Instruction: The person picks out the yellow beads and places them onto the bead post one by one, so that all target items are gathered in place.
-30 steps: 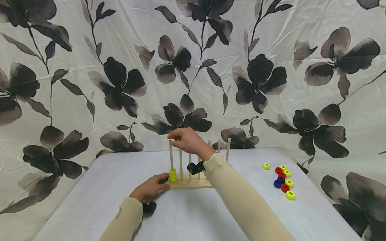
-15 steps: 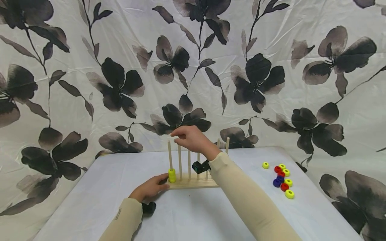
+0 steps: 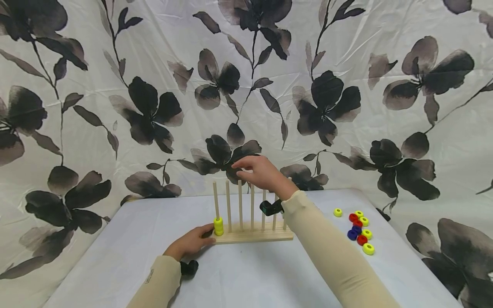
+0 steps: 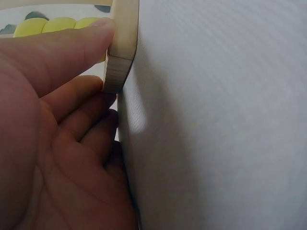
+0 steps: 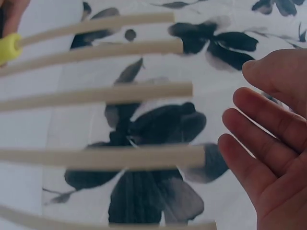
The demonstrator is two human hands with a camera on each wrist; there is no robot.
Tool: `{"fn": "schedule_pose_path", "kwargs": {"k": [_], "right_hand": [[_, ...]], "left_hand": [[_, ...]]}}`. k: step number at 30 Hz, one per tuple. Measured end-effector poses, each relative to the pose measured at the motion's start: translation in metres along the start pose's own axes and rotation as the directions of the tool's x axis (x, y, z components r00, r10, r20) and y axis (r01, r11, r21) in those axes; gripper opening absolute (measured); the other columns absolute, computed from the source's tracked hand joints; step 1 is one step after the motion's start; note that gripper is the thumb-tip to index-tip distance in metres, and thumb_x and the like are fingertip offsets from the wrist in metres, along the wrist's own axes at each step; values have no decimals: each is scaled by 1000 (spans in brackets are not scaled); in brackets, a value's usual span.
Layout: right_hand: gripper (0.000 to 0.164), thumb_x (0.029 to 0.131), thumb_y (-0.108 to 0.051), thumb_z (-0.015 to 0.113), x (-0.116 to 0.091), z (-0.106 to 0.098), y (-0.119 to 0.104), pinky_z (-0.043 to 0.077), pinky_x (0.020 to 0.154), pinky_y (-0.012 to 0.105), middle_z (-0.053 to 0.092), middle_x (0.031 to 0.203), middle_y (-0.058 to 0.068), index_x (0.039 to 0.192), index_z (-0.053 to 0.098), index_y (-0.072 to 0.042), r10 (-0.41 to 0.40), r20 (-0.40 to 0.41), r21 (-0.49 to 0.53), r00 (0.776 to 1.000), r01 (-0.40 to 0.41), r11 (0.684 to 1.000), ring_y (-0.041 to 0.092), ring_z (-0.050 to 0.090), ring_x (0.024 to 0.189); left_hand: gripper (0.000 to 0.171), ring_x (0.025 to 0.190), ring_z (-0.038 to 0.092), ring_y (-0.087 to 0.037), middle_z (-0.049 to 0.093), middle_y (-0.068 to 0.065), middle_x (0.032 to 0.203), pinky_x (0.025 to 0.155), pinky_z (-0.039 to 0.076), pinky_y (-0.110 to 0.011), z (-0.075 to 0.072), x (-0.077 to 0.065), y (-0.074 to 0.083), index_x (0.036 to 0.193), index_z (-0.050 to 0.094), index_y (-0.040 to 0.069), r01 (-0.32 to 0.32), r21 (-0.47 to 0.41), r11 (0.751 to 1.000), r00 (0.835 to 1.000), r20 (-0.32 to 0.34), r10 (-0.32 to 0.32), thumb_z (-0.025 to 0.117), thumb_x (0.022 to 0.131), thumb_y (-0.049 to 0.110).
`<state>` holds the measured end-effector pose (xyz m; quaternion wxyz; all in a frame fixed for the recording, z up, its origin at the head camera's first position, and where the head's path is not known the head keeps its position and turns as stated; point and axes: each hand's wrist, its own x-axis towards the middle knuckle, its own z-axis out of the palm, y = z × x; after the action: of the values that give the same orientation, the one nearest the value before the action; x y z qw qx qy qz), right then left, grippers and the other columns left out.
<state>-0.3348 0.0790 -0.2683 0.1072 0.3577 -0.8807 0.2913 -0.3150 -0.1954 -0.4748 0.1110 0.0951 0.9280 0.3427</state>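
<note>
A wooden peg stand (image 3: 254, 238) with a row of upright pegs (image 3: 229, 207) is at the middle of the table. Yellow rings (image 3: 218, 226) are stacked low on its leftmost peg; three show in the left wrist view. My left hand (image 3: 189, 243) holds the left end of the base, thumb on one face and fingers at the end, as the left wrist view shows beside the wooden base (image 4: 123, 36). Above the pegs, my right hand (image 3: 263, 173) is raised with nothing in it. Its fingers (image 5: 254, 155) are apart from the peg tips in the right wrist view.
Loose rings lie at the table's right side: several yellow rings (image 3: 368, 249), red rings (image 3: 362, 240) and blue rings (image 3: 352, 235). One yellow ring (image 3: 337, 212) lies a little apart from them. Behind the white table (image 3: 161, 214) hangs a flowered cloth (image 3: 154, 51).
My right hand has moved right from the top of the leftmost peg, rising slightly, and its fingers have spread apart. The left hand stays at the base, and the yellow stack is unchanged.
</note>
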Motion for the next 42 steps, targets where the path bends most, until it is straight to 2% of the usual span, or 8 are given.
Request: {"fn": "schedule_pose_path", "kwargs": {"k": [7,12,16,22,34,42], "right_hand": [[28,96,-19,61,-9,-14,13,53,98,36,67,123,7,122,67,-14,30,-12,8,999,-29,1000,22,63,114],[29,95,-19,61,-16,-23,23,53,97,35,65,126,6,124,65,-14,84,-14,10,996,-83,996,22,62,115],[31,95,-19,61,-22,-30,31,53,97,34,64,127,5,126,64,-13,97,-28,19,995,-97,995,22,60,117],[32,96,-20,60,-34,-38,44,52,99,38,62,130,6,127,63,-11,130,-41,22,991,-129,991,24,58,119],[32,97,-23,57,-59,-49,75,52,97,46,65,126,11,126,64,-10,218,-99,19,971,-217,976,28,63,114],[32,98,-24,56,-77,-48,102,53,93,49,66,122,12,125,64,-9,271,-119,-23,955,-275,961,31,65,109]], "left_hand": [[64,143,32,-40,42,-14,152,115,26,-61,0,-1,0,147,43,14,0,3,1000,1000,-6,0,67,90,33],[64,143,32,-40,42,-14,151,115,26,-62,0,0,1,147,43,14,0,-1,1000,1000,-8,0,67,90,32],[64,143,32,-40,42,-13,151,115,26,-61,0,0,1,147,43,14,1,2,1000,1000,-8,-1,67,90,32],[64,143,32,-40,42,-14,151,115,26,-61,0,0,0,146,44,14,2,-3,1000,1000,-10,-2,67,90,32],[65,143,32,-39,43,-13,151,115,26,-61,1,0,-1,146,44,14,4,-16,1000,1000,-12,-4,68,89,33],[64,143,32,-39,43,-14,151,115,25,-61,0,0,0,147,43,12,-3,-7,1000,1000,-12,2,67,90,31]]}}
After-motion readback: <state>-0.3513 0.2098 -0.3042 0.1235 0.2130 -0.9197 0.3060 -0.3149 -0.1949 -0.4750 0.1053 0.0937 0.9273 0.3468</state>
